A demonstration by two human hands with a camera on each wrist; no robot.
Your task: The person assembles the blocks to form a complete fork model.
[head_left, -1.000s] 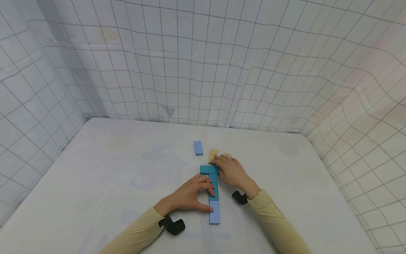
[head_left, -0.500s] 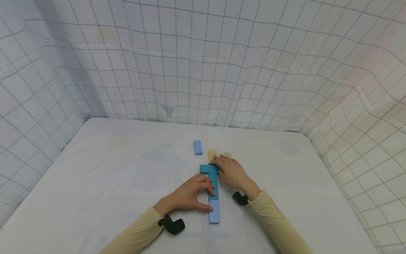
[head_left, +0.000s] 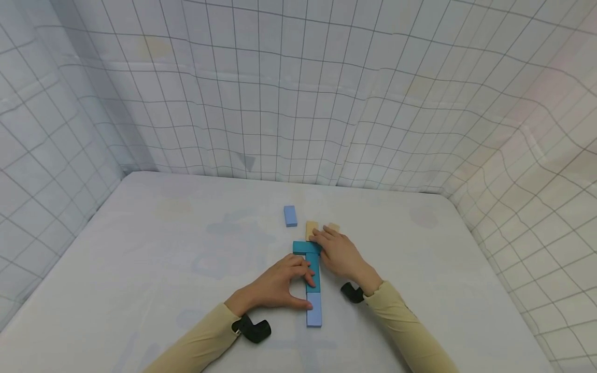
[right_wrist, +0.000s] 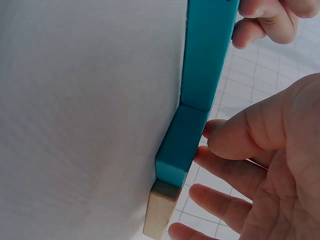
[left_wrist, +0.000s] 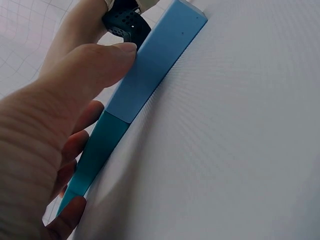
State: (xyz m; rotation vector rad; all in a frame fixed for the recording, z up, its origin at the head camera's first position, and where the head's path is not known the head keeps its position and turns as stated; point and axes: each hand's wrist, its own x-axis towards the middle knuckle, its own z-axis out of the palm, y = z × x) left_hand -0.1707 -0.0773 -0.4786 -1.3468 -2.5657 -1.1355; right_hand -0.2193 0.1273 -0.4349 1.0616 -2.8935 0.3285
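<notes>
In the head view, a light blue block (head_left: pixel 314 316) and a teal block (head_left: pixel 314 265) lie end to end. A second teal block (head_left: pixel 304 247) lies crosswise at their far end, with a yellowish wooden block (head_left: pixel 311 228) beyond it. My left hand (head_left: pixel 275 285) rests its thumb on the light blue block and its loosely bent fingers on the lengthwise teal one. Fingertips of my right hand (head_left: pixel 341 253) are at the crosswise block's right end and over the wooden block. In the right wrist view, the wooden block (right_wrist: pixel 161 212) meets the teal block (right_wrist: pixel 182 142).
A separate light blue block (head_left: pixel 290 216) lies farther back on the white-covered table (head_left: pixel 186 217). Another pale wooden block (head_left: pixel 333 227) shows partly behind my right fingers. Grid-patterned curtains (head_left: pixel 298 103) stand behind the table and at both sides.
The yellowish wooden block has slid slightly nearer the crosswise teal block, closing the small gap. My left hand keeps its pose, and the other blocks look unmoved.
</notes>
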